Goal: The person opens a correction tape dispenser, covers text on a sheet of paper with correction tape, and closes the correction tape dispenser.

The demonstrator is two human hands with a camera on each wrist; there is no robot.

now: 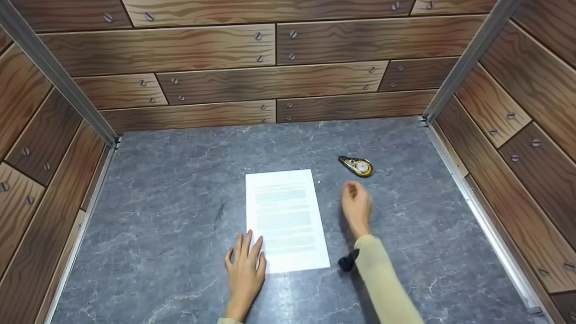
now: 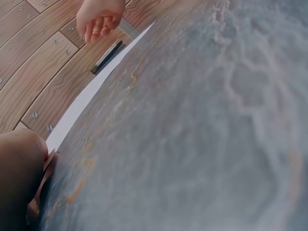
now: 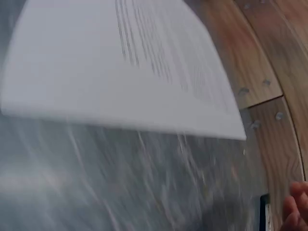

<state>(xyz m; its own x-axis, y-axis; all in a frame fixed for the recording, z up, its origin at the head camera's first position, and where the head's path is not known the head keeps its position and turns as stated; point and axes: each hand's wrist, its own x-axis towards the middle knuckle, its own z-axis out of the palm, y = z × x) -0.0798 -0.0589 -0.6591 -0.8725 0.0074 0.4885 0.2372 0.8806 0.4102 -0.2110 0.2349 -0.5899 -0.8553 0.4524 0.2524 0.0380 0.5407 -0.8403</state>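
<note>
Nearest to the person, the left hand lies with its fingers spread at the near left edge of the sheet of paper, forefinger and thumb over that edge. The sheet lies printed side up on the grey worktop, its long sides running away from the person.

Further out, to the right of the sheet, is the right hand, below it a pale sleeve. Its fingers are loosely curled, with nothing seen in them; it seems lifted off the worktop.

Directly beyond the right hand, a small gap between them, the black and yellow correction tape lies on the worktop. Its long axis slants: narrow tip far and left, round end near and right. The right hand is clearly the nearer; from the left hand, the tape lies diagonally across the sheet, past its far right corner. I judge that a straight forward reach by the right hand would meet it side-on.

Behind stands the plank-patterned wall.
</note>
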